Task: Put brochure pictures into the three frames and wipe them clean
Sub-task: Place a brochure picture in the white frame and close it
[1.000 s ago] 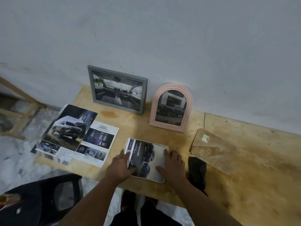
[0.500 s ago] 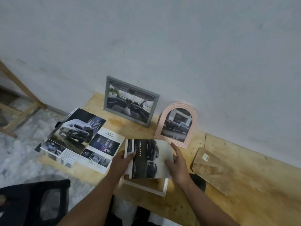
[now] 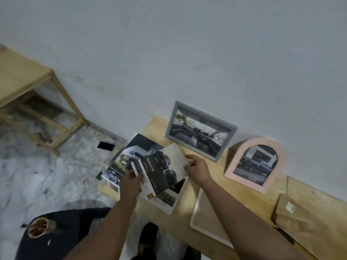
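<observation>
Both hands hold a dark brochure page [image 3: 161, 171] printed "DOUBLE CAR" above the open brochure [image 3: 139, 152] on the wooden table [image 3: 251, 201]. My left hand [image 3: 131, 184] grips its lower left edge. My right hand [image 3: 197, 167] pinches its upper right corner. A white frame [image 3: 195, 214] lies flat and empty under my right forearm. A grey rectangular frame [image 3: 201, 131] with a car-interior picture leans on the wall. Right of it stands a pink arched frame [image 3: 257, 164] with a truck picture.
A brown backing board [image 3: 304, 222] lies at the table's right end. A wooden stool [image 3: 33, 94] stands on the marbled floor at the left, with a black phone-like object [image 3: 106, 146] near the wall. A black chair [image 3: 56, 233] is at the lower left.
The page has been lifted off the white frame and carried left over the open brochure; the white frame now lies uncovered. The view has swung left and tilted.
</observation>
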`<state>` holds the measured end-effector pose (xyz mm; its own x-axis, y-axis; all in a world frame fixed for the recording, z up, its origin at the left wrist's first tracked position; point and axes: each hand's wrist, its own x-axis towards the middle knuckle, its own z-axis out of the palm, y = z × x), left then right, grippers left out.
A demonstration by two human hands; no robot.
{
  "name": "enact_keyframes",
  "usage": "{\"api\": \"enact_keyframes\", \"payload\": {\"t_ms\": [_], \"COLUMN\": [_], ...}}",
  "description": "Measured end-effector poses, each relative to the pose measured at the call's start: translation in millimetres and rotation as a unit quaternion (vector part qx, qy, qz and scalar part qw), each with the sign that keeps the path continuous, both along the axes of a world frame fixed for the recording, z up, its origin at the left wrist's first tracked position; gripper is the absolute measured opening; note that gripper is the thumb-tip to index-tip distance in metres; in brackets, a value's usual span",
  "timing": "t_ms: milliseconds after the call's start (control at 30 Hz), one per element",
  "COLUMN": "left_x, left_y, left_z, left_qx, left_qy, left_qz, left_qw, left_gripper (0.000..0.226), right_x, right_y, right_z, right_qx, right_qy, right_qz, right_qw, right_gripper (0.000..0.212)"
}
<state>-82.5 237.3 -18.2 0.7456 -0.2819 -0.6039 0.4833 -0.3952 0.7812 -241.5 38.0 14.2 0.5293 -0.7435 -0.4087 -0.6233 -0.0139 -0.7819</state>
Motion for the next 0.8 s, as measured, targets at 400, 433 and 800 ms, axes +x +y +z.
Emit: {"api": "enact_keyframes", "payload": {"t_ms": [400,433,800], "left_x": [92,95,90], "left_y": [79,84,79], "left_z": [-27,-32,-75], "left_qx": [0.048,0.094,0.249], "left_qy": [0.087,0.057,-0.386], "left_qz": [0.019,-0.015,-0.545], "left_qw": [0.995,0.994,0.702], "left_gripper": [0.014,0.021,0.065], "right_x": [142,142,35], "right_y": [30,31,45], "right_z": [-72,-76,-95], "right_qx": [-0.026,-0.028,-0.154], "right_qy": [0.095,0.098,0.337], "right_qz": [0.143,0.144,0.211], "right_qw": [0.985,0.984,0.904], "right_gripper": [0.049,0.050,0.116]}}
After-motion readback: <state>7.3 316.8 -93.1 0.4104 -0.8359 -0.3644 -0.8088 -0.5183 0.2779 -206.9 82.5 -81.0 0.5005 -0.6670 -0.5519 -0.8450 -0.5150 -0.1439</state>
